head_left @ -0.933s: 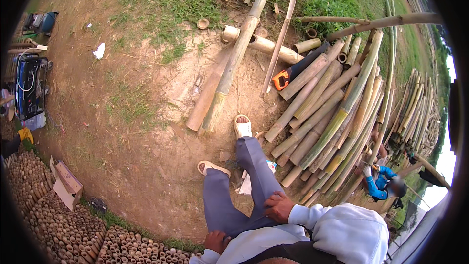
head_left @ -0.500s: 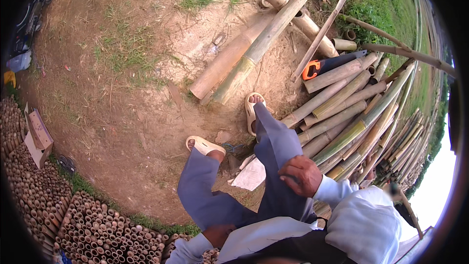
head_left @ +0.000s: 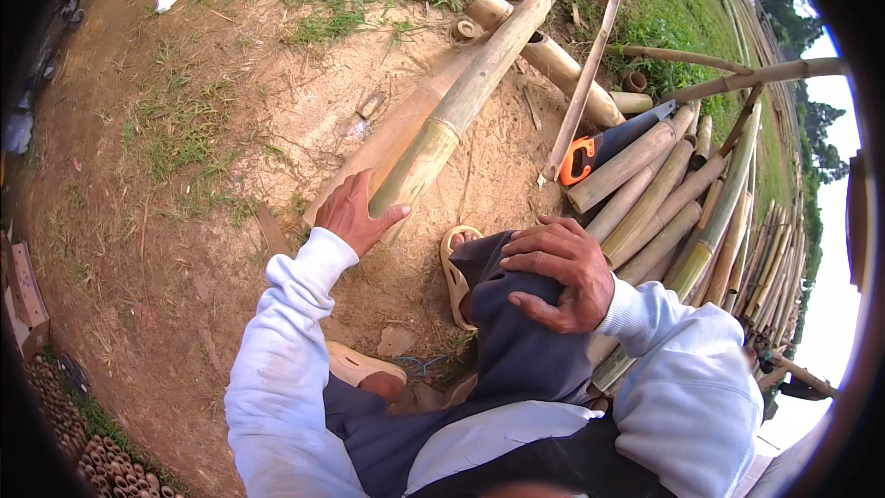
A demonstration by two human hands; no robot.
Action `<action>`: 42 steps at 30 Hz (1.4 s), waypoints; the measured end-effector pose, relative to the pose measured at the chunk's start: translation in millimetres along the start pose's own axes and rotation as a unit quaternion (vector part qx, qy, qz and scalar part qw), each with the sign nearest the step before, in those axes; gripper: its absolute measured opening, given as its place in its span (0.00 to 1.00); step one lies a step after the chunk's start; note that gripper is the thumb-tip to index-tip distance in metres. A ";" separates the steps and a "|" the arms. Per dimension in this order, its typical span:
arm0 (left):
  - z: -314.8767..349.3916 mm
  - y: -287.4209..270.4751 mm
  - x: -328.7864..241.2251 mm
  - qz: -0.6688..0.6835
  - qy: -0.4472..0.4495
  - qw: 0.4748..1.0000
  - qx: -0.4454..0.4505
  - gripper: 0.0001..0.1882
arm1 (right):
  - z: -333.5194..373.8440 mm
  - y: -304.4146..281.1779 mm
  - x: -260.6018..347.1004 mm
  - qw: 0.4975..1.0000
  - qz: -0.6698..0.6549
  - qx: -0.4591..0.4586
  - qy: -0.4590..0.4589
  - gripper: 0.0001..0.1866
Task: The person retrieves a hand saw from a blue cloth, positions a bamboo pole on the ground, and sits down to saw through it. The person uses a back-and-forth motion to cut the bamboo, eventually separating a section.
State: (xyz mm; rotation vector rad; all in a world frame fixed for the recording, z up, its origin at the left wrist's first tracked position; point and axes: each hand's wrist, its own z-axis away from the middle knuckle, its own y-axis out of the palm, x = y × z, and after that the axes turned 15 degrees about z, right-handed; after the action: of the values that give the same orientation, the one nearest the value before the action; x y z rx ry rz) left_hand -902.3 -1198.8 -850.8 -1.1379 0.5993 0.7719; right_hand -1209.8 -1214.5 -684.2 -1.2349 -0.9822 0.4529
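My left hand point(head_left: 355, 219) is stretched forward at the near end of a long green bamboo pole point(head_left: 438, 138), thumb apart from the fingers. It holds nothing, and whether its fingertips touch the bamboo I cannot tell. Beside that pole on its left lies a browner length of bamboo point(head_left: 398, 118), partly hidden by my hand. My right hand point(head_left: 564, 275) lies over my right knee with its fingers spread and nothing in them. Ahead and to the right of that knee rests a handsaw point(head_left: 634, 132) with an orange handle, its blade against cut bamboo.
A stack of cut bamboo poles point(head_left: 678, 189) fills the right side. One thin pole point(head_left: 595, 65) slants past the saw. Short bamboo pieces point(head_left: 489, 9) lie farther off. At lower left are a cardboard box point(head_left: 28, 300) and many bundled small tubes point(head_left: 115, 466).
My left hand has come up from beside my lap and reached forward to the pole's near end. The right hand's curled fingers have spread over the knee. The view has shifted.
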 end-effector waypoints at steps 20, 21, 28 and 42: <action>-61.0 59.0 -49.5 -0.172 -0.156 0.972 -0.040 0.53 | 44.2 14.1 -3.7 0.982 -0.019 -0.181 0.039 0.15; -55.7 58.1 -49.4 -0.165 -0.149 0.974 -0.038 0.51 | 44.0 13.9 -2.3 0.984 -0.015 -0.177 0.036 0.15; 54.6 8.7 -23.6 -0.176 -0.149 0.973 -0.001 0.46 | 38.1 19.6 9.5 0.983 -0.001 -0.183 0.005 0.16; 442.3 -93.8 117.5 -0.177 -0.252 0.943 -0.124 0.44 | 26.3 23.3 37.6 0.984 0.042 -0.171 -0.023 0.20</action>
State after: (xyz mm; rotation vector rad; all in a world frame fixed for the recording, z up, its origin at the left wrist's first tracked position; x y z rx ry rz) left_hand -740.7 -772.9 -747.1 -1.1738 -0.1366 0.7975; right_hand -1206.4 -1163.7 -691.4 -1.5846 -1.0792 0.3890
